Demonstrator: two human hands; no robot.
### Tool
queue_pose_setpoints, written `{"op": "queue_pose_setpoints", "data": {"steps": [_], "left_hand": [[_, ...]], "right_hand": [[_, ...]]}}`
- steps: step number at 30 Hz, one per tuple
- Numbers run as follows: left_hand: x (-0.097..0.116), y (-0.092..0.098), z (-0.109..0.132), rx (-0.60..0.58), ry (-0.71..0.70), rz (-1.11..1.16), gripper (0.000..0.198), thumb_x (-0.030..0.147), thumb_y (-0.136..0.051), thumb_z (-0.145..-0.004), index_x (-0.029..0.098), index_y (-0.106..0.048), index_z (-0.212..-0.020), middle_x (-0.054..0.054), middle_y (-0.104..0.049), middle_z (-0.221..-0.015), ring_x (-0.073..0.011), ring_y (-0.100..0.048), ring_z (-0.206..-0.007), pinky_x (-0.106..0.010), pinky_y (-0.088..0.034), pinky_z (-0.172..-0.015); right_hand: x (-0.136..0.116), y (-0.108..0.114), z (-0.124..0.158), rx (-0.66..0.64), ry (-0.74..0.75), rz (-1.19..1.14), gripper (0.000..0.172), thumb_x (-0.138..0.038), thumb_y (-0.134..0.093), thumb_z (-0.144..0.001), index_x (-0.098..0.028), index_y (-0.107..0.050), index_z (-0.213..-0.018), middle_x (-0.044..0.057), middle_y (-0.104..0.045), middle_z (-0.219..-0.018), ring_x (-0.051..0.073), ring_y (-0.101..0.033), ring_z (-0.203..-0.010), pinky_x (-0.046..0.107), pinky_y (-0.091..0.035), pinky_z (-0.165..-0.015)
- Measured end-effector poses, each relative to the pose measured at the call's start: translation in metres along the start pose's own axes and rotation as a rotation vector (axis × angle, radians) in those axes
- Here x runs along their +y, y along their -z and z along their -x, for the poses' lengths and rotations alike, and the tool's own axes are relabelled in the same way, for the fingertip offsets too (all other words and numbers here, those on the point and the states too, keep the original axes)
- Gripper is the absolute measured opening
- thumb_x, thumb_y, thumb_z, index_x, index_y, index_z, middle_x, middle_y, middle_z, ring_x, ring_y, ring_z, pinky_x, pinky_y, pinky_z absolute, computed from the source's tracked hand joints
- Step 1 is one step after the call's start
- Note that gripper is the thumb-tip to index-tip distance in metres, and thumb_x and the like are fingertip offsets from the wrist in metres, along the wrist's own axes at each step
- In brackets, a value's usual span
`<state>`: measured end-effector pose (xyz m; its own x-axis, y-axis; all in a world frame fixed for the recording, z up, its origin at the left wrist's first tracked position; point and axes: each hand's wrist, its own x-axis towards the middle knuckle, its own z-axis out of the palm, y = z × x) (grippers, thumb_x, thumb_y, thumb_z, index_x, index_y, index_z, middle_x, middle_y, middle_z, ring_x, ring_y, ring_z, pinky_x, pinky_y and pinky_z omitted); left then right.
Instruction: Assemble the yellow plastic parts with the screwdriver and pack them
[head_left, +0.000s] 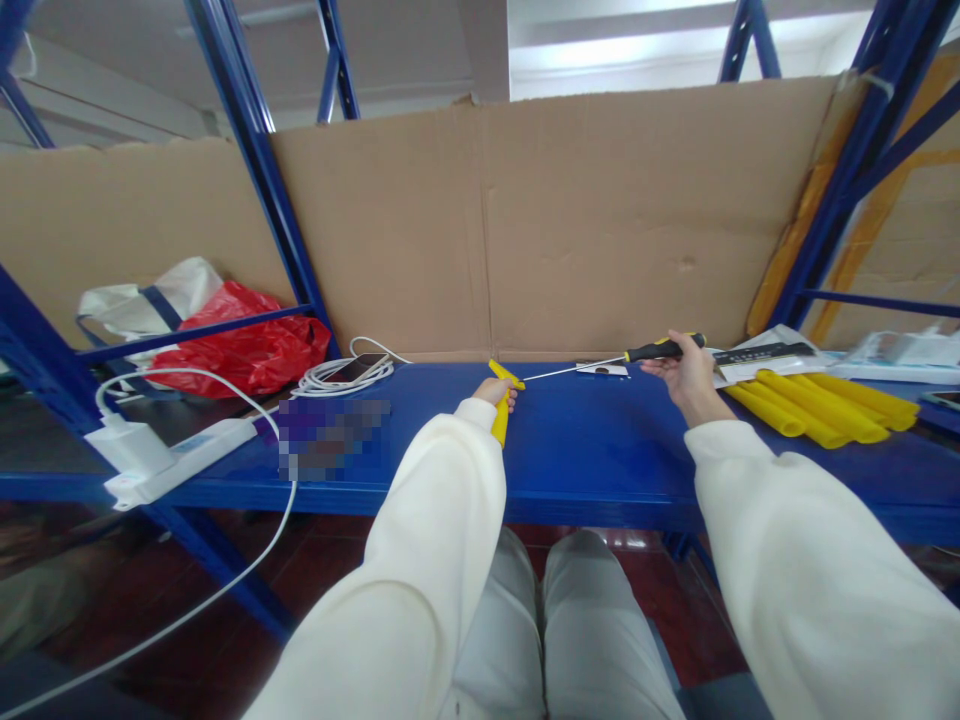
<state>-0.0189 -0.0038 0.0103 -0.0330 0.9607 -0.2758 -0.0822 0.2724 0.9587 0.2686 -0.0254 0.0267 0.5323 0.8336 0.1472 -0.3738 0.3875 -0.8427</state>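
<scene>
At a blue table point(592, 460), a person's left hand point(496, 391) held a yellow piece point(500, 426), its long axis running roughly front to back. The right hand gripped the handle of a screwdriver point(654, 349), whose shaft ran leftward to the piece; whether its tip touched or entered could not be told. Yellow tubes point(821, 408) lay right of the right hand. No brand or writing was legible.

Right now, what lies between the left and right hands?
The head view shows the screwdriver and, near its shaft, a small flat item on the blue shelf.
</scene>
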Motion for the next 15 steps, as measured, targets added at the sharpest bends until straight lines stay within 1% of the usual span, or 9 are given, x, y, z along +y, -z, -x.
{"op": "queue_pose_setpoints", "data": {"steps": [4,9,12,15], "left_hand": [[0.0004,-0.0007,0.0022,-0.003,-0.008,-0.025,0.017,0.008,-0.051,-0.103,0.016,-0.06,-0.091,0.009,-0.043,-0.052,-0.0079,-0.038,-0.038,-0.021,-0.037,-0.046],[-0.0001,-0.001,0.002,0.005,-0.009,-0.011,0.014,0.009,-0.057,-0.101,0.016,-0.06,-0.089,0.009,-0.044,-0.052,-0.0075,-0.038,-0.038,-0.02,-0.036,-0.046],[0.0007,-0.0012,0.0032,0.009,-0.014,-0.039,0.014,0.006,-0.054,-0.1,0.015,-0.062,-0.093,0.008,-0.044,-0.052,-0.0082,-0.038,-0.038,-0.02,-0.036,-0.045],[0.0021,-0.0009,0.0057,0.0,-0.008,-0.058,0.016,0.006,-0.051,-0.101,0.014,-0.063,-0.095,0.008,-0.045,-0.052,-0.0084,-0.039,-0.038,-0.02,-0.036,-0.045]], "right_hand": [[-0.0012,-0.0026,0.0028,0.027,-0.011,0.008,0.025,-0.027,-0.074,-0.084,-0.023,-0.05,-0.086,-0.007,-0.057,-0.055,0.013,-0.058,-0.04,0.026,-0.06,-0.043],[-0.0022,-0.0035,0.0045,0.051,-0.017,0.011,0.022,-0.025,-0.071,-0.085,-0.024,-0.049,-0.088,-0.007,-0.058,-0.057,0.013,-0.058,-0.041,0.027,-0.061,-0.044],[-0.0019,-0.0015,0.0025,0.015,-0.01,0.02,0.025,-0.024,-0.074,-0.084,-0.023,-0.049,-0.086,-0.006,-0.058,-0.058,0.013,-0.059,-0.042,0.026,-0.06,-0.045],[-0.0009,0.0009,-0.0003,-0.024,-0.014,0.023,0.028,-0.027,-0.077,-0.084,-0.023,-0.049,-0.084,-0.005,-0.059,-0.058,0.014,-0.061,-0.044,0.023,-0.057,-0.042]]}}
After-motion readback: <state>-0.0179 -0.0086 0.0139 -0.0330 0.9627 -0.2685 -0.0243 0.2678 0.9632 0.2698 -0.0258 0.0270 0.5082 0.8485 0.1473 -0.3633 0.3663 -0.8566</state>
